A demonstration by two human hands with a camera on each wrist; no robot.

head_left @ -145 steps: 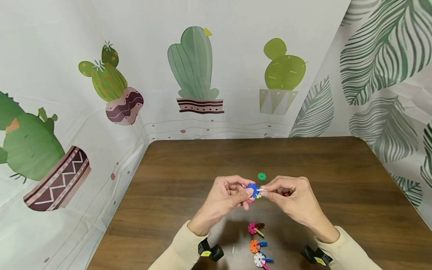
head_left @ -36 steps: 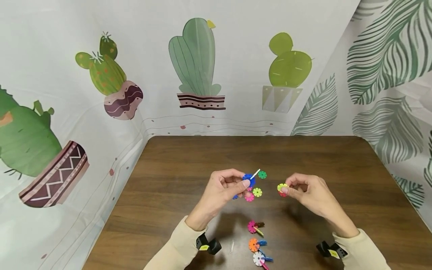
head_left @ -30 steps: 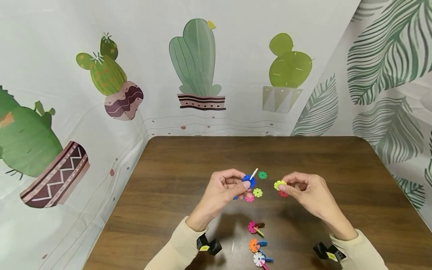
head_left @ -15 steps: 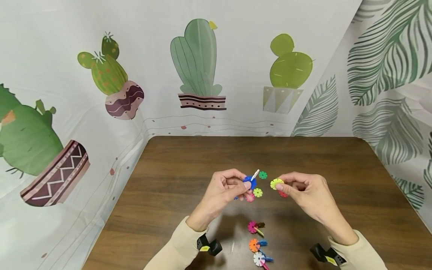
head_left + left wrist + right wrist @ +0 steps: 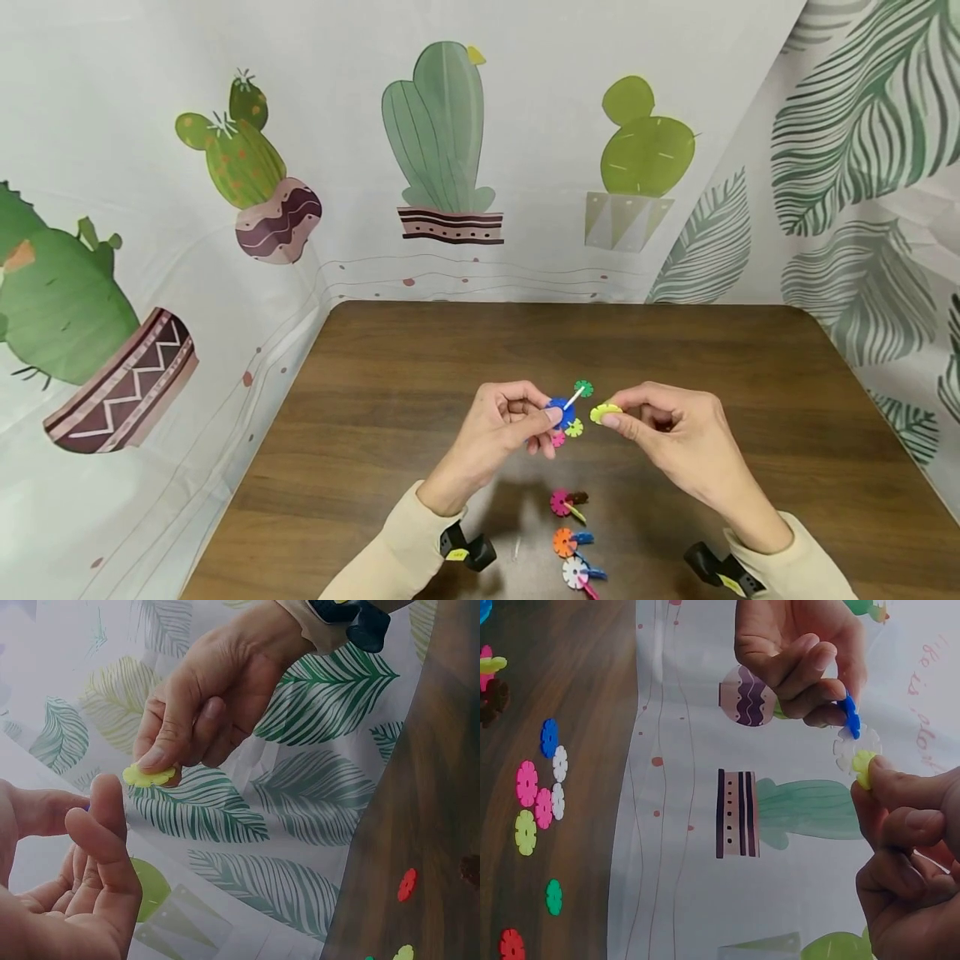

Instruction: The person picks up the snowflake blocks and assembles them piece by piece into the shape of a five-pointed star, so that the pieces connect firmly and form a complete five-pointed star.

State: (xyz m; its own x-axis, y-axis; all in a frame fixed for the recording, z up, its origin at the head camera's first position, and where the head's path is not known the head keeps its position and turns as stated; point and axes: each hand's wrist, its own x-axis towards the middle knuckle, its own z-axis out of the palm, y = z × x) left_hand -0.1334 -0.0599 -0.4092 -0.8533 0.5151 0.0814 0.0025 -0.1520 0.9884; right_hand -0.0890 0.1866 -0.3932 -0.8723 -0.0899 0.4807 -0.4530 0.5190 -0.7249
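My left hand (image 5: pixel 495 442) pinches a blue notched plastic disc (image 5: pixel 561 403) between thumb and fingers. A white notched disc (image 5: pixel 573 397) is slotted into it edge-on and sticks up to the right; its round face (image 5: pixel 845 754) shows in the right wrist view. My right hand (image 5: pixel 671 429) pinches a yellow notched disc (image 5: pixel 602 413) by its edge, just right of the blue and white pair. From the right wrist, the yellow disc (image 5: pixel 864 769) overlaps the white one's lower edge. Both hands are raised over the table.
Loose discs lie on the wooden table (image 5: pixel 420 358) beneath: green (image 5: pixel 587 387), yellow (image 5: pixel 574 428), pink (image 5: pixel 558 439), red (image 5: pixel 511 946), blue (image 5: pixel 549 738) and others. Nearer me sit joined groups, one magenta-based (image 5: pixel 559 502), one orange-based (image 5: pixel 562 542), one white-based (image 5: pixel 573 572).
My right hand, earlier at the white disc, has let go of it and now holds the yellow disc, which has moved left toward the blue one. My left hand keeps its pinch.
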